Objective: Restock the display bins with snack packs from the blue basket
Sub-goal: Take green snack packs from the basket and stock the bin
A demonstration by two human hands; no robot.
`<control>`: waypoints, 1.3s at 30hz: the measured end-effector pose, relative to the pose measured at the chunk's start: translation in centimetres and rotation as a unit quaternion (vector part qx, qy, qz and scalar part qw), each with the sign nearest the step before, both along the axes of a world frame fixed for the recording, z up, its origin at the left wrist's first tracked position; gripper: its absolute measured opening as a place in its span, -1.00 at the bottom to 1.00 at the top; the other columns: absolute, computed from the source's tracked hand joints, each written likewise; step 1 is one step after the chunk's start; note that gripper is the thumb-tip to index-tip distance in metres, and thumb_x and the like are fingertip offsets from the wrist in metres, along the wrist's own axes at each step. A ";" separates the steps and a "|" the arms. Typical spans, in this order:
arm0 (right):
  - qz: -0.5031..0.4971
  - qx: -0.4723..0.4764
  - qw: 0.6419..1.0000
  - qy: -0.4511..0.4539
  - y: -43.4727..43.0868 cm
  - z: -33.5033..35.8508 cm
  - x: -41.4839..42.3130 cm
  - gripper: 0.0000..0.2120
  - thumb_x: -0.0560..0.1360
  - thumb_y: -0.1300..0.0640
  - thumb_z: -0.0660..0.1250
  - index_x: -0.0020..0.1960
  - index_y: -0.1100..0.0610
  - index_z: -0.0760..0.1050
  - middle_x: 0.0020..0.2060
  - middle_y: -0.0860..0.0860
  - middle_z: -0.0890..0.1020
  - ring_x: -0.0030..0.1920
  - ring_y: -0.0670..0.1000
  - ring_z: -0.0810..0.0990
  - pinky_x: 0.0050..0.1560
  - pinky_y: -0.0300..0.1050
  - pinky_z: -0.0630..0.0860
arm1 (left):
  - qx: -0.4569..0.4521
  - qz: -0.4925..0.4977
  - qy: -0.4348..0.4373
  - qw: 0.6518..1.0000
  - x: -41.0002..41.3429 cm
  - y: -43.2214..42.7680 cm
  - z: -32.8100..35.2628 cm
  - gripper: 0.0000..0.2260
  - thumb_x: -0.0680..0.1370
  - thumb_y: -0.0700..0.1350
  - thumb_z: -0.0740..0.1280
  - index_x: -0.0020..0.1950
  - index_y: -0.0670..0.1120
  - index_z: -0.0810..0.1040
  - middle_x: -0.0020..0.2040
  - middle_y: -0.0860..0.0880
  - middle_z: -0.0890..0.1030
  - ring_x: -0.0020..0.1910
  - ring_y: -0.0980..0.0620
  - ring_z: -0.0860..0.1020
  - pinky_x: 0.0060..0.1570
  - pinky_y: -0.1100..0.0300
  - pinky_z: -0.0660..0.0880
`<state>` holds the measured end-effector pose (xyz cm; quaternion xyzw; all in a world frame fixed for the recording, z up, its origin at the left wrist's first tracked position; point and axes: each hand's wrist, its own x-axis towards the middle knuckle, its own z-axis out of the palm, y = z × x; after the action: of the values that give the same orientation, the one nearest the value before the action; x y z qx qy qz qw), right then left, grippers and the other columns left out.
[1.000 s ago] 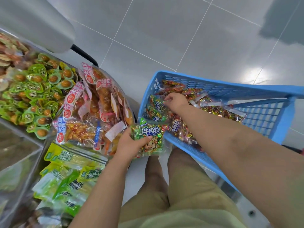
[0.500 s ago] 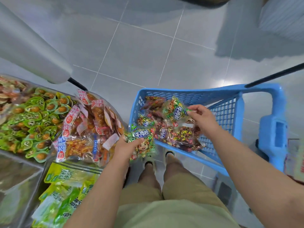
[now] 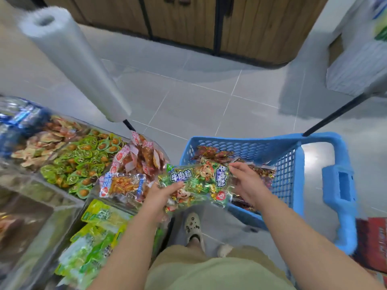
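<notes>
- the blue basket (image 3: 240, 142) sits to my right; its left rim comes close to the near corner of the clear display bins (image 3: 62, 203), and only a narrow strip of floor (image 3: 188, 101) lies between them, where my shoe (image 3: 193, 225) stands.
- past the basket's far rim the grey tile runs wide up to the wooden cabinets (image 3: 184, 17).
- left of the basket and higher up, a roll of plastic bags (image 3: 73, 59) slants over the bins.
- a black rod (image 3: 335, 116) rises from the basket's far right corner.
- i hold two green snack packs, side by side and overlapping, over the basket's left rim.
- my left hand (image 3: 161, 195) grips the left green pack (image 3: 180, 178), thumb curled on top.
- my right hand (image 3: 247, 185) pinches the right edge of the right green pack (image 3: 217, 176) with bent fingers.
- both packs are glossy clear-and-green bags with white-and-blue lettering, a cartoon figure and small wrapped sweets showing through.
- more packs, dark red and brown (image 3: 211, 152), lie in the basket; too jumbled to count.
- in the bins left of the basket i make out five sorts: blue, tan, round green, red-and-white, yellow-green.
</notes>
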<state>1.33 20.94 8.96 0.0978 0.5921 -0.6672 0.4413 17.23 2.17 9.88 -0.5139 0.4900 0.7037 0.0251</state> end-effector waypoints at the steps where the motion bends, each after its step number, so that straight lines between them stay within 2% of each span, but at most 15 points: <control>1: 0.012 0.004 1.000 0.009 -0.4 0.2 0.6 -0.77 0.51 0.28 0.32 0.13 0.10 0.47 -0.01 0.11 0.52 -0.21 -0.01 0.54 -0.38 -0.15 0.57 | -0.006 0.028 0.012 1.000 0.7 0.7 0.6 0.34 -0.15 0.21 0.64 0.55 0.11 0.08 0.51 -0.16 0.27 0.44 -0.23 0.29 0.33 -0.35 0.27; 4: 0.059 0.006 0.998 0.017 -1.1 0.8 2.6 -0.34 0.44 0.36 0.38 0.43 0.03 0.21 0.22 0.15 0.44 -0.06 0.03 0.57 -0.16 -0.13 0.56 | -0.014 0.123 0.039 0.992 3.1 3.4 1.7 0.19 -0.01 0.09 0.63 0.54 0.08 0.14 0.47 -0.18 0.34 0.40 -0.23 0.36 0.33 -0.32 0.30; 7: 0.098 -0.007 0.995 -0.011 -1.2 1.1 4.7 -0.26 0.44 0.40 0.36 0.47 0.01 0.10 0.24 0.16 0.51 0.01 0.09 0.59 0.01 0.06 0.55 | -0.012 0.200 0.031 0.979 6.2 6.0 2.3 -0.03 0.16 0.01 0.60 0.49 -0.03 0.22 0.37 -0.17 0.46 0.30 -0.18 0.45 0.22 -0.16 0.45; 12: 0.230 -0.010 0.970 -0.084 -2.3 1.8 8.8 -0.31 0.50 0.27 0.32 0.50 0.03 0.05 -0.08 -0.05 0.53 -0.34 -0.16 0.65 -0.43 -0.22 0.56 | -0.043 0.305 -0.003 0.951 12.8 9.0 3.6 -0.03 0.28 -0.04 0.59 0.55 -0.14 0.11 0.44 -0.19 0.37 0.30 -0.14 0.44 -0.08 0.01 0.54; 16: 0.343 -0.008 0.933 -0.108 -3.5 2.3 13.0 -0.47 0.53 0.23 0.29 0.45 0.21 0.21 0.07 0.10 0.62 -0.11 0.05 0.66 -0.13 -0.05 0.60 | -0.089 0.391 -0.021 0.916 19.1 11.0 4.7 0.05 0.13 0.06 0.60 0.51 -0.14 0.19 0.42 -0.14 0.40 0.24 -0.08 0.45 0.13 -0.08 0.50; 20: 0.412 -0.028 0.903 -0.118 -4.2 3.3 17.7 -0.69 0.54 0.23 0.27 0.27 0.23 0.44 -0.17 0.05 0.71 -0.24 0.00 0.70 -0.36 -0.17 0.58 | -0.097 0.484 -0.051 0.868 26.2 13.3 4.7 -0.19 0.24 -0.03 0.63 0.39 -0.12 0.33 0.30 -0.05 0.49 0.10 0.00 0.52 -0.18 0.12 0.51; 22: 0.441 -0.008 0.892 -0.100 -4.5 3.1 20.4 -0.63 0.51 0.24 0.32 0.30 0.23 0.39 -0.16 0.05 0.71 -0.27 -0.03 0.69 -0.35 -0.17 0.58 | -0.076 0.518 -0.055 0.850 29.9 14.8 4.1 -0.18 0.19 0.00 0.64 0.36 -0.11 0.39 0.26 -0.12 0.55 0.17 -0.11 0.54 0.01 -0.01 0.55; 24: 0.479 0.018 0.875 -0.064 -5.0 2.8 23.7 -0.39 0.47 0.20 0.38 0.44 0.21 0.21 0.14 0.06 0.61 -0.15 -0.08 0.63 -0.14 -0.12 0.46 | -0.062 0.549 -0.056 0.832 33.4 16.4 4.1 -0.18 0.18 0.02 0.65 0.36 -0.07 0.38 0.27 -0.10 0.54 0.23 -0.13 0.50 0.18 -0.10 0.49; 26: 0.506 0.026 0.861 -0.030 -5.8 2.3 27.2 -0.23 0.45 0.17 0.40 0.52 0.17 0.04 0.35 0.07 0.42 -0.01 -0.07 0.52 0.21 -0.10 0.34 | -0.064 0.579 -0.056 0.811 37.0 17.7 4.1 -0.23 0.23 -0.01 0.64 0.35 -0.04 0.36 0.29 -0.08 0.49 0.24 -0.12 0.46 0.20 -0.04 0.45; 28: 0.531 0.029 0.846 -0.016 -6.7 2.0 31.1 -0.24 0.46 0.16 0.41 0.51 0.17 0.07 0.25 0.05 0.49 -0.01 -0.08 0.52 0.19 -0.10 0.40 | -0.069 0.603 -0.052 0.793 40.9 18.4 3.8 -0.13 0.25 -0.05 0.63 0.46 -0.10 0.30 0.33 -0.11 0.48 0.29 -0.14 0.45 0.28 -0.08 0.41; 30: 0.552 0.041 0.833 -0.001 -7.6 2.0 35.2 -0.26 0.44 0.15 0.43 0.49 0.16 0.13 0.10 0.03 0.55 -0.14 -0.11 0.57 0.00 -0.15 0.49 | -0.070 0.618 -0.052 0.782 44.7 18.6 4.0 -0.13 0.23 -0.06 0.64 0.44 -0.12 0.31 0.28 -0.16 0.52 0.26 -0.17 0.48 0.29 -0.16 0.42; 32: 0.564 0.043 0.825 0.007 -8.7 1.9 39.1 -0.22 0.41 0.13 0.46 0.50 0.12 0.12 0.24 0.05 0.51 -0.06 -0.05 0.56 0.19 -0.01 0.43 | -0.073 0.620 -0.038 0.780 48.6 18.4 4.3 -0.21 0.14 -0.02 0.65 0.30 -0.10 0.42 0.23 -0.15 0.56 0.21 -0.16 0.53 0.26 -0.19 0.44; 34: 0.563 0.039 0.826 0.012 -10.1 1.7 42.6 -0.20 0.38 0.10 0.48 0.49 0.10 0.13 0.31 0.06 0.47 0.16 0.07 0.51 0.33 0.14 0.32 | -0.084 0.612 -0.022 0.786 52.3 17.4 5.0 -0.12 0.01 0.05 0.64 0.27 -0.11 0.42 0.22 -0.15 0.58 0.21 -0.16 0.53 0.29 -0.20 0.41; 36: 0.559 0.038 0.828 0.015 -11.2 2.0 45.8 -0.20 0.37 0.06 0.49 0.48 0.05 0.15 0.28 0.03 0.48 0.22 0.08 0.48 0.34 0.20 0.31 | -0.100 0.589 -0.012 0.802 56.1 16.0 5.5 0.06 -0.07 0.09 0.65 0.36 -0.16 0.34 0.26 -0.17 0.55 0.24 -0.18 0.50 0.32 -0.21 0.37; 39: 0.536 0.036 0.841 0.058 -13.1 3.1 49.4 -0.21 0.32 0.04 0.51 0.45 0.04 0.21 0.31 0.04 0.46 0.27 0.10 0.43 0.32 0.18 0.33 | -0.119 0.547 -0.027 0.828 61.0 13.6 6.8 0.11 -0.09 0.14 0.61 0.39 -0.15 0.31 0.25 -0.13 0.51 0.20 -0.13 0.47 0.32 -0.11 0.36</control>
<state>50.75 7.79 12.04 -0.2577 0.6003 -0.3087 0.6914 78.23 15.75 16.72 -0.7157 0.2076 0.5244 -0.4119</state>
